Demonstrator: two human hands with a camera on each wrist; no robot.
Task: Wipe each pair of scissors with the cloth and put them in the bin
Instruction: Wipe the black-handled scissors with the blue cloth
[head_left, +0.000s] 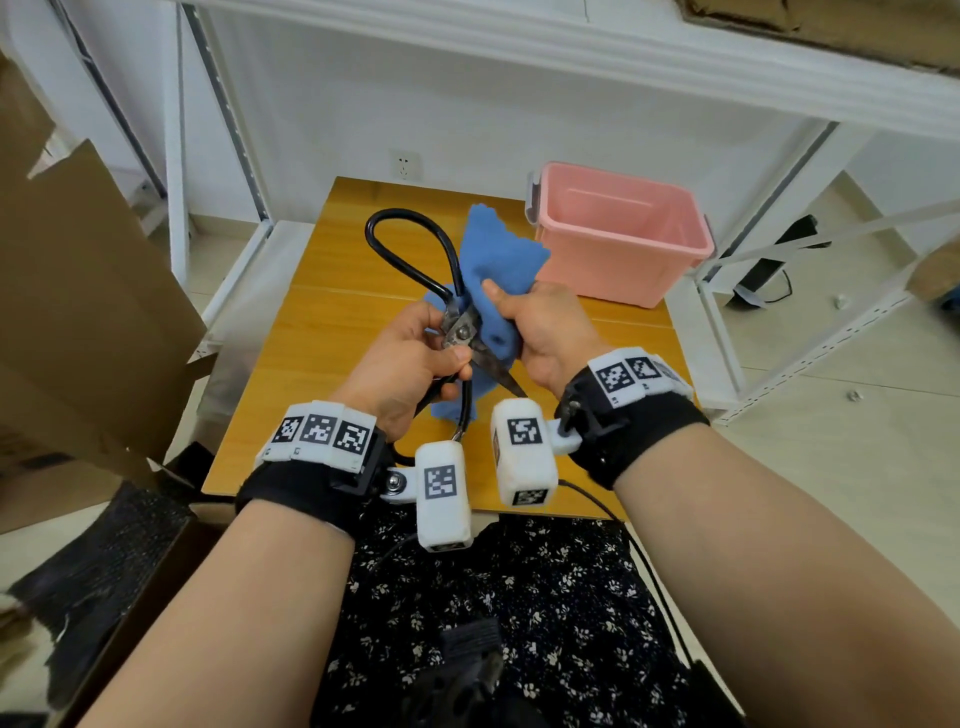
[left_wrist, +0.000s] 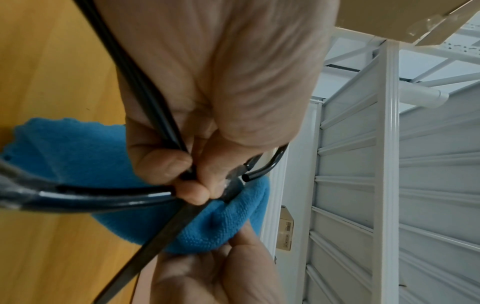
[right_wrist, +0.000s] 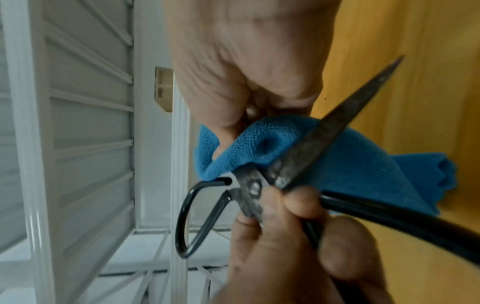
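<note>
The scissors (head_left: 460, 332) are held in the air above the table (head_left: 332, 332), between both hands, with the pivot screw facing the head camera. The scissors have dark, worn metal blades and two large black loop handles; one loop rises away from the person, and the other runs down toward the left wrist. The blades are nearly together and point down toward the person, with the tip just beside the right wrist. The left hand (head_left: 410, 364) grips the scissors at the pivot: the thumb presses the blade base, and the fingers (left_wrist: 166, 164) curl round the lower handle stem. The cloth (head_left: 493, 270), blue with a scalloped edge, is bunched against the far side of the blades and touches them near the pivot. The right hand (head_left: 545, 322) grips the cloth, with the thumb on top and the fingers curled into the fabric behind the blade. A loose end of the cloth hangs below the hands. The bin (head_left: 618, 228), a pink plastic container, stands on the far right corner of the table, well apart from the hands, and its visible interior holds nothing. White metal shelving (head_left: 779, 291) surrounds the table.
</note>
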